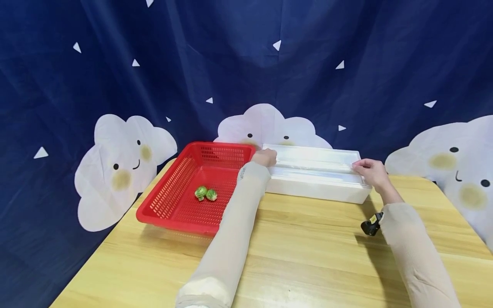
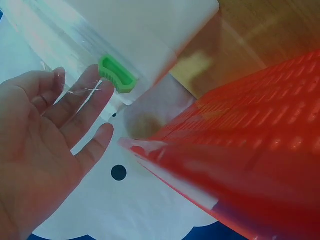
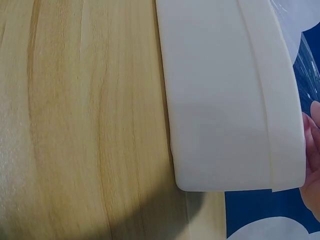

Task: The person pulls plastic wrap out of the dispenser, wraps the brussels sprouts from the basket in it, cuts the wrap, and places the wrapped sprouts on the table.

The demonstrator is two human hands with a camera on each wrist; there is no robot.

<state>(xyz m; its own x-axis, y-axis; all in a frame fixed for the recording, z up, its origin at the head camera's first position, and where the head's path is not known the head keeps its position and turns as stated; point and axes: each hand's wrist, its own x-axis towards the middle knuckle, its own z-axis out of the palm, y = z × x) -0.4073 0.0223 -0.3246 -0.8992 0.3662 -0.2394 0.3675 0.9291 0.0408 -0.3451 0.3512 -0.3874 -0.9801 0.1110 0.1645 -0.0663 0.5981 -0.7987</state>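
Observation:
A long white cling film dispenser point(image 1: 316, 188) lies at the back of the table, with a green slider point(image 2: 117, 75) at its left end. Clear cling film point(image 2: 45, 40) stretches along its top. At that left end, my left hand point(image 2: 55, 120) pinches the film between thumb and forefinger; its other fingers stretch beside the slider. My right hand point(image 1: 372, 172) pinches the film at the dispenser's right end; in the right wrist view it is partly hidden behind the white box. Left of the dispenser stands a red plastic basket point(image 1: 169, 220) holding two Brussels sprouts point(image 1: 200, 192).
The wooden table point(image 1: 308, 252) extends in front of the dispenser. The basket's right rim is close to my left forearm. A dark blue curtain point(image 1: 231, 55) with white clouds hangs behind the table. A black wrist camera point(image 1: 371, 224) hangs under my right sleeve.

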